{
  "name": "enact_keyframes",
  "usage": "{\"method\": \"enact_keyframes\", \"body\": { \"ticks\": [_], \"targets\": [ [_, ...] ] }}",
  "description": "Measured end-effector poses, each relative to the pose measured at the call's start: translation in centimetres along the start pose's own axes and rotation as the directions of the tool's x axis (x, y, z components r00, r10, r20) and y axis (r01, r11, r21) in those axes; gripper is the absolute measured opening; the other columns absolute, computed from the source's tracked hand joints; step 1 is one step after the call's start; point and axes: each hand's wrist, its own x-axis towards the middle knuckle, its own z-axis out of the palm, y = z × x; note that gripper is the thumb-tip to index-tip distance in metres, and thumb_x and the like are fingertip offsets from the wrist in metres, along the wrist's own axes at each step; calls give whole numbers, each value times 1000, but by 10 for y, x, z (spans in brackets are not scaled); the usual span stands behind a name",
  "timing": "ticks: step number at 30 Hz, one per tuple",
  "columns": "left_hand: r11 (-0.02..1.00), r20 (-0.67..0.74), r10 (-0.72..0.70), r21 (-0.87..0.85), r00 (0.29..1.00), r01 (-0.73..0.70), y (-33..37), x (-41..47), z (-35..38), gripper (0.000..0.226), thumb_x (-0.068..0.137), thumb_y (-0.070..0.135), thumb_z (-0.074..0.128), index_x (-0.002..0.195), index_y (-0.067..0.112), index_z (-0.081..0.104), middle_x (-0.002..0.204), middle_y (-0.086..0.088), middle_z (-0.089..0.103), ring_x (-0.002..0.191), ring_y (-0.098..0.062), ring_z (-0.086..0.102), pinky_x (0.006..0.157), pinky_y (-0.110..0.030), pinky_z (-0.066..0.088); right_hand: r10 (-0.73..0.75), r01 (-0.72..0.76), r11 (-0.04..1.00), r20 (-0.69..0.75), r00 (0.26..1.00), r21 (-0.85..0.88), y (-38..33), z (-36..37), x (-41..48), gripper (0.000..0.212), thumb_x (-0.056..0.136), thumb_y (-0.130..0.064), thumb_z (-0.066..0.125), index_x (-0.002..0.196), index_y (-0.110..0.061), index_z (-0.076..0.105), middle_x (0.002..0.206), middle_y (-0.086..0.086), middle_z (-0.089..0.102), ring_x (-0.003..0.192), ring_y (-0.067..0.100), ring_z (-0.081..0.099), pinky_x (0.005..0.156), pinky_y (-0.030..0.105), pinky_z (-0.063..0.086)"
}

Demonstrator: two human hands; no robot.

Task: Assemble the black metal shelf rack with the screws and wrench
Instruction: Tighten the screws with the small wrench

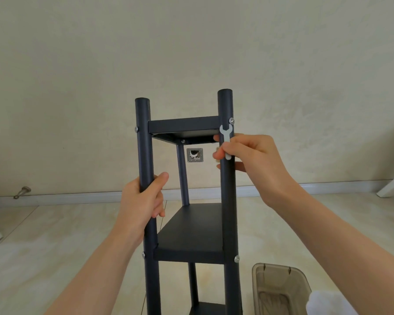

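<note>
The black metal shelf rack [191, 233] stands upright before me, with a top shelf [184, 127] and a middle shelf held between round posts. My left hand [141, 201] is wrapped around the front left post [143, 142]. My right hand [250, 153] pinches a small flat silver wrench [226, 138] against the front right post [226, 178]. The wrench's open jaw points up, just below a silver screw [231, 120] at the top shelf corner. More screws [236, 258] show at the other shelf corners.
A translucent brown plastic bin [280, 289] sits on the floor at the lower right, with something white [325, 303] beside it. A metal wall box [194, 155] shows behind the rack. A door stop [22, 192] juts from the baseboard at left.
</note>
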Motion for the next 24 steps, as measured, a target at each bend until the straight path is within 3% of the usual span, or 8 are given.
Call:
{"method": "enact_keyframes", "body": {
  "ticks": [4,8,10,12,15,20,22,24],
  "targets": [
    [998,-54,22,61,998,-18,0,5,-7,21,92,27,69,81,13,57,49,3,41,42,-11,40,48,-21,49,-25,24,1000,93,995,7,-1,-2,-1,44,95,-7,56,58,-22,73,88,14,70,93,30,68,91,44,57],
    [971,-110,109,223,988,-83,5,9,-10,13,90,20,69,91,18,56,64,-1,53,52,-10,54,49,-16,51,-64,69,997,143,988,-26,1,1,-2,37,95,-9,57,66,-23,75,83,-1,67,101,17,66,87,25,53],
    [936,-98,128,340,987,-88,7,8,-13,29,89,20,71,105,21,48,82,-7,55,67,-20,62,47,-15,51,-69,73,997,159,985,-23,2,2,-1,30,96,-11,57,74,-17,78,92,5,68,101,15,65,85,22,53],
    [901,-69,131,424,989,-90,9,5,-15,49,89,20,71,121,26,34,98,-5,55,83,-27,66,57,-22,56,-63,66,998,178,982,-12,3,3,-1,28,96,-11,57,79,-15,78,103,9,67,105,16,65,90,25,54],
    [823,-31,213,545,977,-163,7,-3,-13,77,88,19,72,145,24,21,132,-6,49,114,-29,56,95,-41,49,-60,60,998,216,975,4,4,6,0,27,98,-12,57,83,-16,79,104,-4,67,111,15,63,100,35,51],
    [792,-56,185,600,981,-115,10,-6,-13,87,90,18,69,157,21,13,143,-8,34,117,-25,52,90,-34,40,-71,74,997,228,971,-6,7,10,2,25,98,-13,56,89,-14,79,107,-2,65,115,17,60,106,44,45],
    [732,-71,297,657,952,-179,14,-12,-12,86,91,15,66,158,21,12,146,-5,27,131,-23,40,96,-28,34,-75,80,997,235,969,-10,7,13,2,24,99,-14,55,92,-12,78,104,-12,63,118,11,59,109,41,43],
    [664,-55,491,670,870,-332,20,-20,-7,75,90,11,64,155,21,26,145,0,30,134,-15,35,101,-21,30,-80,84,996,239,968,-10,8,17,2,24,99,-14,55,93,-13,78,103,-17,62,118,7,58,110,39,42]
  ]
}}
